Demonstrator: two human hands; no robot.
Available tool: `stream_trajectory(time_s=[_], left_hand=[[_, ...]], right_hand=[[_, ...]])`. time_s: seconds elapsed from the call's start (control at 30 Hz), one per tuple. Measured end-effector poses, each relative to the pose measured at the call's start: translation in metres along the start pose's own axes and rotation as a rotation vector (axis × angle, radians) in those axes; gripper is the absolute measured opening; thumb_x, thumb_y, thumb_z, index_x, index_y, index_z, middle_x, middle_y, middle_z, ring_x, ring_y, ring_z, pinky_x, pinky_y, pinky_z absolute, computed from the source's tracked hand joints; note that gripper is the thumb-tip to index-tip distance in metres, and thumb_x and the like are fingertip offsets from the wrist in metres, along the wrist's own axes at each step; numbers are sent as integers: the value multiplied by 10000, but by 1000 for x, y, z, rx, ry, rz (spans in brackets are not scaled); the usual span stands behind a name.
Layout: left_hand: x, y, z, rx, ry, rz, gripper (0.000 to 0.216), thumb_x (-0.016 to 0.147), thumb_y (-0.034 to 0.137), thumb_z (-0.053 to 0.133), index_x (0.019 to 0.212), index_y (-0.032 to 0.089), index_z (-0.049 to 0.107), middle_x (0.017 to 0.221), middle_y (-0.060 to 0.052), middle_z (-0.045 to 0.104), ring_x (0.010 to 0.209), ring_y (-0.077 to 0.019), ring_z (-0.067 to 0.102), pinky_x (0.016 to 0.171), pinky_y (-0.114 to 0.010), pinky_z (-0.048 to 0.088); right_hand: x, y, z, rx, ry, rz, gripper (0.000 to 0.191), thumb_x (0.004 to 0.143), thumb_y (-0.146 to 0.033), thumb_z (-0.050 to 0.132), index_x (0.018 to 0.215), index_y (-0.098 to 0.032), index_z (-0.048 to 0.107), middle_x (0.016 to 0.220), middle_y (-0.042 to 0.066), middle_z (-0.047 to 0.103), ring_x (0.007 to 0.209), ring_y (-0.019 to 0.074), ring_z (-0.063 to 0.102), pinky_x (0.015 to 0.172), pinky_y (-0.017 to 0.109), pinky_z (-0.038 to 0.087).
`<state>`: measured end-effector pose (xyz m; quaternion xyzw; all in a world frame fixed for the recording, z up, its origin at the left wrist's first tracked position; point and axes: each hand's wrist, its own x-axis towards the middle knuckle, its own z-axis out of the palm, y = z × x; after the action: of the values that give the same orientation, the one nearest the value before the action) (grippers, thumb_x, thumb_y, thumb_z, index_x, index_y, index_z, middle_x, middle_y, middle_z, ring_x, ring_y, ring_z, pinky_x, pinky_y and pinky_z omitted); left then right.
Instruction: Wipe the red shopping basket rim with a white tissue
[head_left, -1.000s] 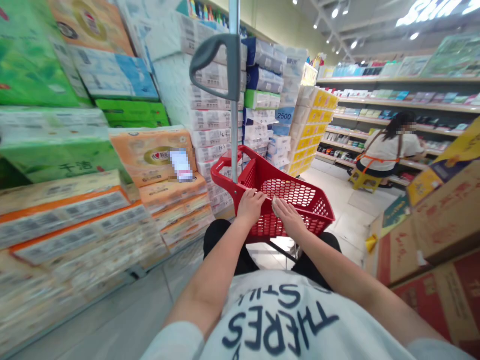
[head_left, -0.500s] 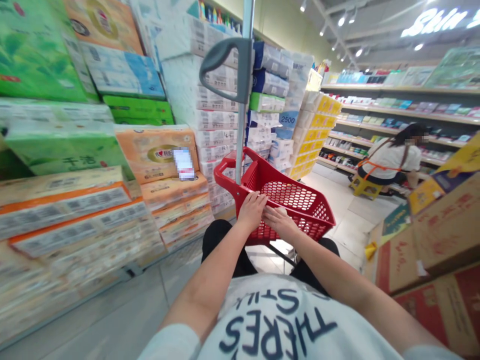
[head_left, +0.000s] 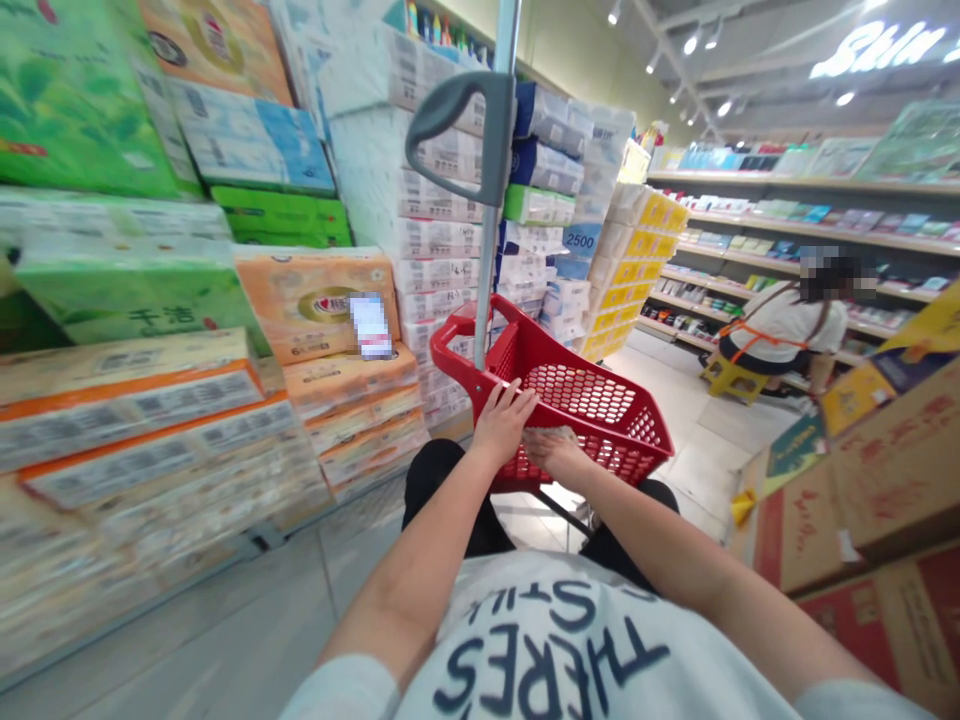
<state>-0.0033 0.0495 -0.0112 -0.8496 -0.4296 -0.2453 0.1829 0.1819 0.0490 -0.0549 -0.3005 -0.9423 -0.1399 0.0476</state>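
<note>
In the middle of the head view stands a red rolling shopping basket [head_left: 622,400] with perforated sides, a metal pole and a grey pull handle [head_left: 496,140] raised on it. My left hand [head_left: 504,422] rests over its near rim, fingers curled onto the edge. Just to the right, my right hand [head_left: 551,452] presses a crumpled pale cloth [head_left: 561,432] against the near outer side, below the rim. Most of the cloth is hidden by the fingers. The two hands are close together, and the basket's inside shows only in part.
Stacked tissue packs [head_left: 315,310] rise on the left, with a phone [head_left: 371,325] leaning on them. Cardboard boxes [head_left: 795,530] stand at the right. Farther back, a person sits on a yellow stool [head_left: 739,378] by stocked shelves [head_left: 795,230].
My right hand has shifted slightly down and its fingers have curled in around the cloth. My left hand stays on the rim with its fingers a little more spread. The view has shifted slightly.
</note>
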Motion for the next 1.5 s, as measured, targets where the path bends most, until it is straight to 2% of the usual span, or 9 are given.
stream_trajectory(time_s=[0.17, 0.37, 0.47, 0.53, 0.7, 0.87, 1.13, 1.33, 1.5], left_hand=[[-1, 1, 1, -13, -6, -5, 547, 859, 168, 436, 1404, 213, 431, 1456, -11, 448, 1413, -238, 241, 1182, -461, 155], [-1, 4, 3, 10, -27, -16, 566, 857, 178, 431, 1422, 201, 402, 1465, -20, 432, 1409, -257, 242, 1180, -472, 142], [-1, 5, 5, 37, -34, -16, 555, 871, 193, 412, 1425, 182, 390, 1471, -27, 420, 1421, -256, 209, 1185, -464, 131], [-2, 5, 6, 51, -36, -18, 551, 871, 189, 405, 1422, 175, 393, 1467, -28, 424, 1424, -258, 201, 1187, -461, 122], [-3, 6, 9, 78, -43, -12, 571, 871, 185, 399, 1439, 153, 358, 1496, -35, 378, 1436, -274, 167, 1188, -461, 118], [-4, 11, 9, 94, -24, -23, 583, 874, 170, 395, 1452, 133, 335, 1497, -66, 372, 1442, -281, 145, 1191, -467, 110], [-4, 17, 10, 92, -4, -48, 607, 854, 189, 480, 1441, 277, 352, 1496, -58, 365, 1442, -297, 150, 1165, -517, 159], [-4, 18, 12, 86, -9, -53, 645, 815, 155, 512, 1436, 258, 367, 1506, -76, 345, 1445, -321, 118, 1165, -518, 161], [-3, 17, 13, 69, -14, -53, 637, 814, 152, 506, 1430, 251, 378, 1514, -81, 331, 1448, -321, 103, 1166, -526, 151]], right_hand=[[4, -3, 3, -28, 115, 20, 340, 922, -141, 487, 1232, -180, 620, 1312, 100, 586, 1314, 247, 431, 1075, 434, 385], [13, -10, 4, 21, 7, 33, 264, 904, -135, 513, 1090, -184, 695, 1159, 105, 675, 1175, 205, 561, 998, 341, 454], [14, -10, 1, 33, 87, 79, 284, 922, -170, 496, 1153, -178, 662, 1235, 117, 631, 1266, 223, 478, 1055, 398, 407], [11, -8, 0, 36, 114, 116, 292, 925, -172, 491, 1169, -163, 651, 1260, 121, 615, 1287, 229, 453, 1075, 411, 387], [-11, -2, -5, -8, 34, 102, 311, 943, -141, 437, 1164, -144, 655, 1284, 100, 607, 1283, 226, 460, 1064, 364, 395], [-25, 7, -18, -32, 119, 107, 383, 915, -95, 431, 1264, -135, 582, 1362, 117, 541, 1348, 227, 384, 1080, 420, 383], [-31, 12, -13, -60, 195, 110, 392, 930, -113, 411, 1285, -158, 571, 1390, 110, 512, 1380, 221, 332, 1091, 436, 371], [-36, 14, -10, -76, 141, 120, 312, 935, -135, 426, 1108, -162, 684, 1167, 88, 677, 1201, 211, 544, 1009, 377, 459], [-25, 12, -26, -65, 88, 151, 339, 945, -150, 421, 1230, -151, 604, 1326, 92, 575, 1274, 214, 447, 1082, 389, 366]])
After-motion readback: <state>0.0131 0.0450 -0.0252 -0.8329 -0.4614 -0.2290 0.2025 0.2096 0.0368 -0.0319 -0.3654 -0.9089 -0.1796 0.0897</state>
